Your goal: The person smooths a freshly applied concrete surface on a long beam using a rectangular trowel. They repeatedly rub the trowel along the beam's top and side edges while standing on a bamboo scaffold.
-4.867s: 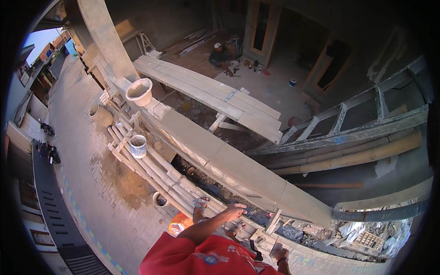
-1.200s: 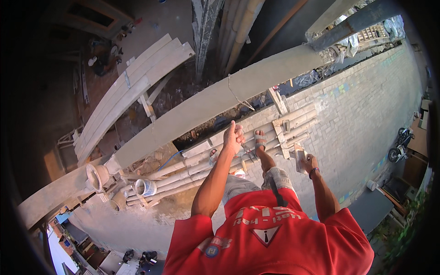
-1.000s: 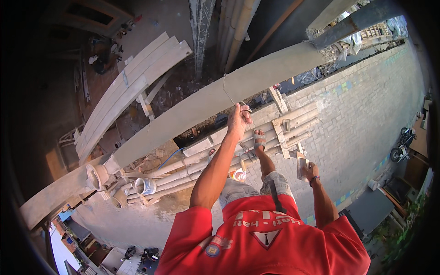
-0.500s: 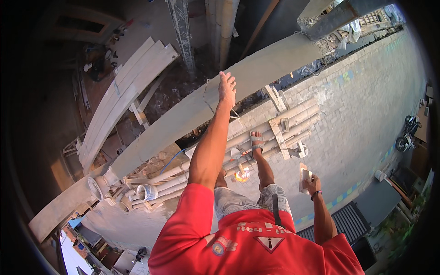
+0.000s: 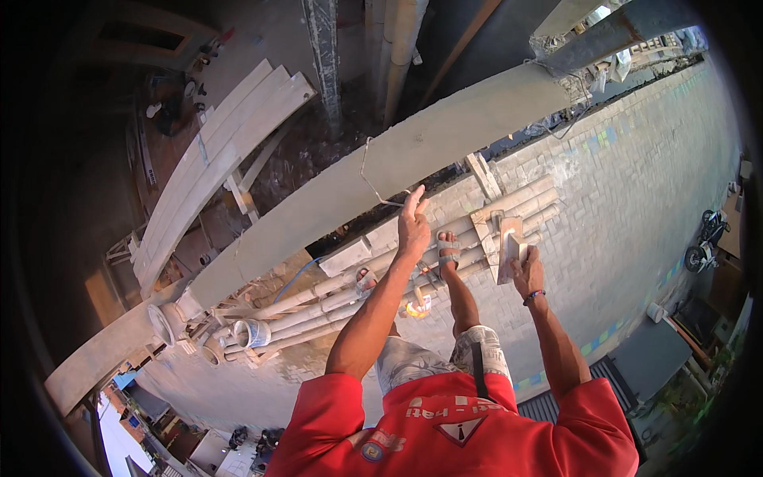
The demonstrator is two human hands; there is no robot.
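My left hand (image 5: 413, 226) reaches forward with fingers spread, touching the near edge of a long grey concrete beam (image 5: 334, 203), just beside a thin bent wire (image 5: 369, 179) that lies on the beam. My right hand (image 5: 527, 272) is lower right and grips a wooden plastering float (image 5: 509, 238), held over the scaffold poles. I stand on pale scaffold poles (image 5: 334, 302) that run alongside the beam. One sandalled foot (image 5: 447, 248) rests on them, between my hands.
A small bucket (image 5: 253, 332) and a white bucket (image 5: 163, 322) sit at the left end of the poles. Long pale planks (image 5: 214, 159) lie beyond the beam. A paved brick ground (image 5: 628, 183) is far below, with a motorcycle (image 5: 703, 238) at right.
My left hand has pulled back from the top of the beam to its near edge. The right hand still holds the float in about the same place.
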